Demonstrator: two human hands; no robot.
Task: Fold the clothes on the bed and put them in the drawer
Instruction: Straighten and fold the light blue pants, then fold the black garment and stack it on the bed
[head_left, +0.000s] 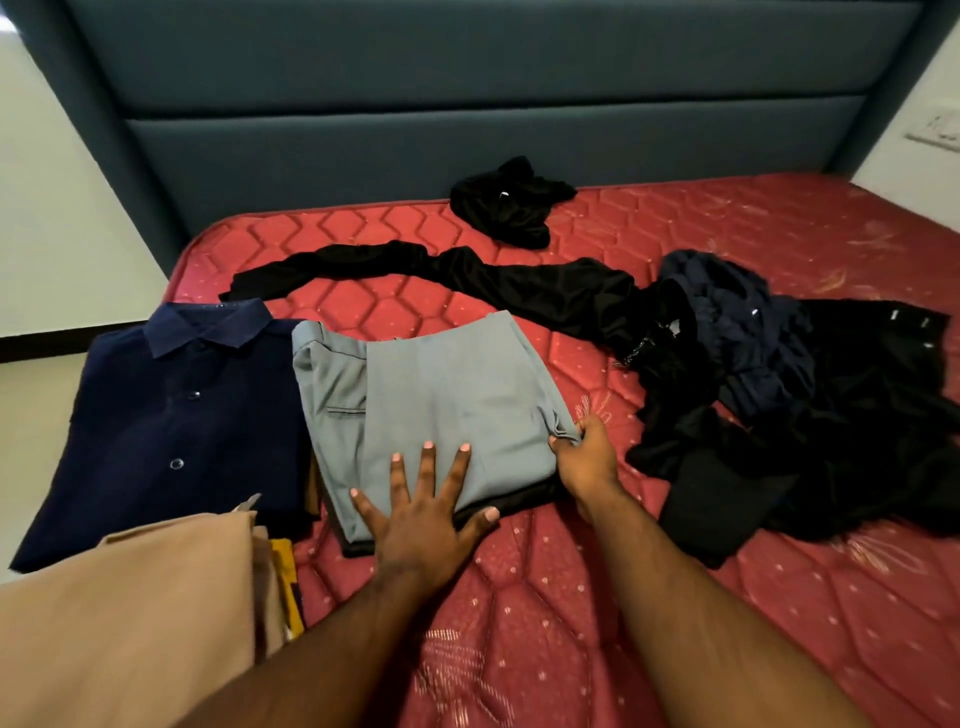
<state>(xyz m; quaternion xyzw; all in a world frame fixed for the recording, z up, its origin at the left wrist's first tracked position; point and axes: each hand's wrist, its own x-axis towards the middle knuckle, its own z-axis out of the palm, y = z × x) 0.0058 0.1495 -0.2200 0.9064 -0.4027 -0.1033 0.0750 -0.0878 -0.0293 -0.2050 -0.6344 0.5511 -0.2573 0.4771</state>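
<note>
On the mattress (571, 597), folded trousers (447, 410) lie near the centre on another folded garment (519, 501). A folded shirt (171, 426) lies just left of them. Nearer and left sits a folded stack (130, 613). A heap of clothes (805, 405) lies to the right. Farther off stretches a long garment (467, 280), and beyond it, near the headboard (467, 130), a small bundle (509, 202).

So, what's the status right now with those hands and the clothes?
Left hand flat on folded grey trousers. Right hand pinching their right edge. Black clothes pile unfolded beside them. No drawer in view.
</note>
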